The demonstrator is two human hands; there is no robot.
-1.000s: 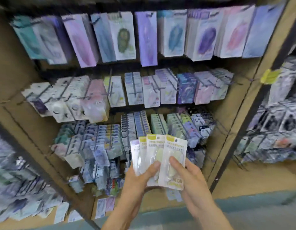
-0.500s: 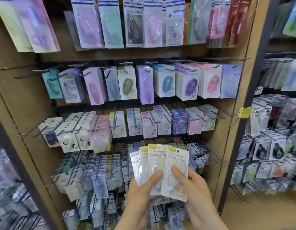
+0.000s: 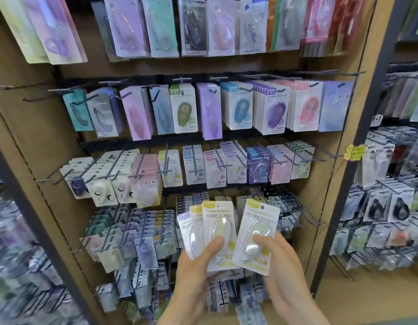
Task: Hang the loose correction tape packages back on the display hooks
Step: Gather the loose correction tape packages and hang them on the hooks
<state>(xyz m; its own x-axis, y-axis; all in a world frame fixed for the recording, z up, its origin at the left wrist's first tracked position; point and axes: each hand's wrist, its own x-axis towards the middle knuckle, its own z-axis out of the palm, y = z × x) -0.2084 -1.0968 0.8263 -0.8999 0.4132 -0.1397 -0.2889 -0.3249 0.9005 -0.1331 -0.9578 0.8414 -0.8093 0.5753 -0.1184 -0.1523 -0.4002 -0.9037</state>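
My left hand (image 3: 193, 273) grips a fanned stack of three white correction tape packages (image 3: 215, 221) with yellow and purple top strips, thumb pressed on the front blister. My right hand (image 3: 283, 268) holds one separate yellow-topped package (image 3: 257, 228), pulled a little to the right of the stack and tilted. Both are held low in front of the display. Black wire hooks (image 3: 236, 158) stick out in rows from the brown board, most loaded with packages.
Rows of hung correction tape packs fill the brown board (image 3: 39, 127) above and behind my hands. A dark metal upright (image 3: 358, 127) borders the bay on the right, with another hook rack (image 3: 391, 207) beyond. A yellow tag (image 3: 354, 151) hangs at the right edge.
The view has tilted upward, showing higher rows. My right hand has drawn the front yellow package away to the right from the stack in my left hand.
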